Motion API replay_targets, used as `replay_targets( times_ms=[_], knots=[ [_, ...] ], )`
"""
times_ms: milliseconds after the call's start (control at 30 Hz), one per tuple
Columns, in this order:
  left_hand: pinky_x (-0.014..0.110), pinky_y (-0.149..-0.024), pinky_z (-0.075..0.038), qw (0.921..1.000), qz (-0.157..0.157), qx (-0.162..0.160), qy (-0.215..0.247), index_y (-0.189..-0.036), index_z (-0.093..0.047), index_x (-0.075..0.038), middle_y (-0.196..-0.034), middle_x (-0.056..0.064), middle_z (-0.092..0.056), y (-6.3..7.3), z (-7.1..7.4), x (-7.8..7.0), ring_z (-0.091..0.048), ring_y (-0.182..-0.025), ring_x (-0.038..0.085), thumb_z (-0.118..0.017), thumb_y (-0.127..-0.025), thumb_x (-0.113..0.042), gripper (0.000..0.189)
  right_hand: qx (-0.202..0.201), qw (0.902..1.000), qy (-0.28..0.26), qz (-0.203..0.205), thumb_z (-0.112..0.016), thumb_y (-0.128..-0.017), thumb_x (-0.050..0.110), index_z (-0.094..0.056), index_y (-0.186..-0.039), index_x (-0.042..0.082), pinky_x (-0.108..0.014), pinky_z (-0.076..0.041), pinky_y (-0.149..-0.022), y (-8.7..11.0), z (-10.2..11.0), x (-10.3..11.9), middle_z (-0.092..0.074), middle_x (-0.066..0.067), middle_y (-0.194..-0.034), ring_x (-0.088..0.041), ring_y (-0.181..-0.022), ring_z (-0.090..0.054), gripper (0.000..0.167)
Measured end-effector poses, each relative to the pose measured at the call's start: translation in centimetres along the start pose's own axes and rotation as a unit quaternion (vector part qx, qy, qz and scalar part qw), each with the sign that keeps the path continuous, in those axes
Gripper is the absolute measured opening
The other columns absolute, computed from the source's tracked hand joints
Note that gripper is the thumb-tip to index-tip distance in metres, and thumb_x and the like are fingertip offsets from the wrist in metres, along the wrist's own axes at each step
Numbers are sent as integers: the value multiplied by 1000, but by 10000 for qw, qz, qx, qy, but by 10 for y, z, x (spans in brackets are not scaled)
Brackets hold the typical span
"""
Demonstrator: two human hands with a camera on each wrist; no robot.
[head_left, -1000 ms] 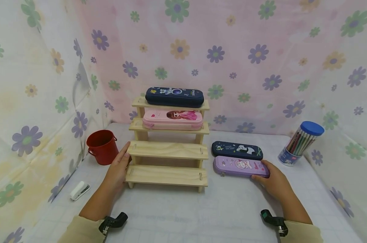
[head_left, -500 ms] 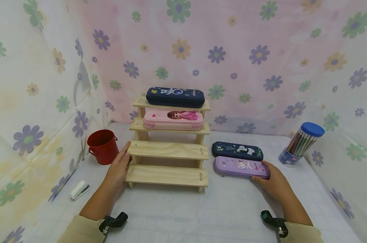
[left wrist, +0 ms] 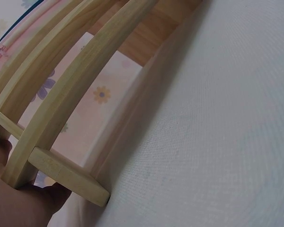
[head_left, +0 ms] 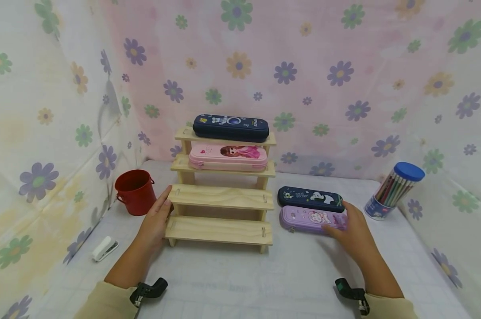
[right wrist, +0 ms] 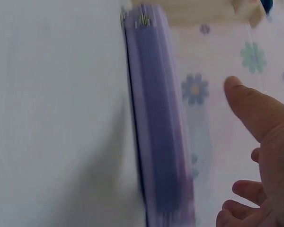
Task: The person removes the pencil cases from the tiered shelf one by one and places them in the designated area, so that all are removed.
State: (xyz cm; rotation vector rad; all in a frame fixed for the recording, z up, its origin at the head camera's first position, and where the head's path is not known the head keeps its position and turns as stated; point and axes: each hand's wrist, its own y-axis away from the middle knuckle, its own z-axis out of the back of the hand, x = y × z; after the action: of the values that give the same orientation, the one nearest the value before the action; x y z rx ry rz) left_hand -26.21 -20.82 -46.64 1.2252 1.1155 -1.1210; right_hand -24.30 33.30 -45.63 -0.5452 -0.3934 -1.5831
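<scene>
My left hand (head_left: 154, 223) holds the left side of a stepped wooden display rack (head_left: 220, 230); in the left wrist view its fingers lie about the ends of the boards (left wrist: 68, 94). My right hand (head_left: 354, 232) is over the right end of a purple pencil case (head_left: 308, 218), hiding that end in the head view. In the right wrist view its thumb is extended and its other fingers are loosely bent, apart from the purple case (right wrist: 156, 118). Right behind it lies a dark blue panda pencil case (head_left: 310, 198), its right end close to my fingertips.
On the rack's top step sits a navy space pencil case (head_left: 230, 128), with a pink doll-print pencil case (head_left: 228, 157) one step below. A red bucket (head_left: 136, 195) and a white stapler (head_left: 105, 249) stand left. A blue-lidded tub of pencils (head_left: 388, 195) stands right.
My right hand has let go of the purple pencil case's right end and moved left and slightly up over it. The left hand stays on the rack.
</scene>
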Motion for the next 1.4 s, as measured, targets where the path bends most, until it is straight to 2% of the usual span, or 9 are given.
replay_targets(
  times_ms=[100,333,467,567,733,800,1000,1133,1400],
  knots=[
    [48,-131,-21,10000,47,-20,5,-163,-23,-50,-174,-9,-23,1,1,-1,-20,-162,21,-35,-114,-42,51,13,9997,-145,185,-81,-89,53,-17,-166,4,-78,-22,-116,2,-3,25,-19,-35,-167,-58,-153,-19,111],
    [47,-131,-20,10000,20,-16,31,-164,-23,-48,-174,-10,-22,1,0,-1,-19,-162,21,-35,-115,-41,52,537,9915,-820,860,-79,-94,43,-25,-166,10,-65,-38,-117,2,-10,78,-26,-28,-168,-52,-150,-35,96],
    [48,-131,-21,10000,21,5,20,-164,-23,-49,-174,-10,-22,0,-1,-2,-19,-162,21,-35,-114,-41,52,600,9895,-759,1073,-82,-92,42,-29,-165,16,-66,-40,-115,-2,-13,108,-28,-22,-169,-50,-149,-39,94],
    [48,-131,-21,10000,54,2,31,-163,-23,-50,-174,-9,-22,0,-1,-4,-19,-162,22,-36,-114,-43,51,489,9896,-559,1228,-83,-89,45,-32,-164,19,-68,-41,-114,-8,-15,131,-30,-18,-169,-48,-147,-42,94],
    [49,-130,-22,9997,246,-92,-21,-161,-23,-55,-174,-11,-20,1,3,-3,-18,-162,22,-35,-114,-45,50,356,9851,-434,1623,-82,-90,45,-33,-164,22,-70,-32,-119,-22,-20,165,-31,-13,-170,-42,-155,-32,92],
    [49,-130,-22,9996,257,-91,-50,-161,-23,-55,-174,-11,-20,1,3,-3,-18,-162,22,-35,-114,-45,50,356,9835,-429,1723,-81,-91,45,-32,-164,23,-70,-29,-121,-28,-21,175,-31,-11,-170,-39,-158,-27,91],
    [49,-130,-22,9999,99,9,-50,-163,-23,-51,-174,-10,-21,-2,0,-3,-19,-162,23,-36,-114,-44,52,228,9815,-506,1831,-79,-92,51,-32,-164,27,-69,-29,-122,-47,-19,195,-31,-7,-170,-36,-158,-26,89],
    [49,-131,-21,10000,93,-15,9,-163,-24,-50,-174,-10,-22,-3,1,-2,-19,-162,23,-36,-114,-42,52,180,9768,-564,2057,-79,-91,53,-32,-164,23,-68,-27,-124,-57,-20,208,-30,-7,-170,-36,-158,-25,91],
    [51,-130,-22,9998,160,-28,65,-161,-26,-53,-174,-11,-23,-3,2,1,-20,-162,22,-38,-113,-43,50,-141,9709,-286,2375,-84,-89,45,-38,-161,19,-64,-34,-122,-73,-23,231,-39,-9,-164,-35,-150,-37,89]
  ],
)
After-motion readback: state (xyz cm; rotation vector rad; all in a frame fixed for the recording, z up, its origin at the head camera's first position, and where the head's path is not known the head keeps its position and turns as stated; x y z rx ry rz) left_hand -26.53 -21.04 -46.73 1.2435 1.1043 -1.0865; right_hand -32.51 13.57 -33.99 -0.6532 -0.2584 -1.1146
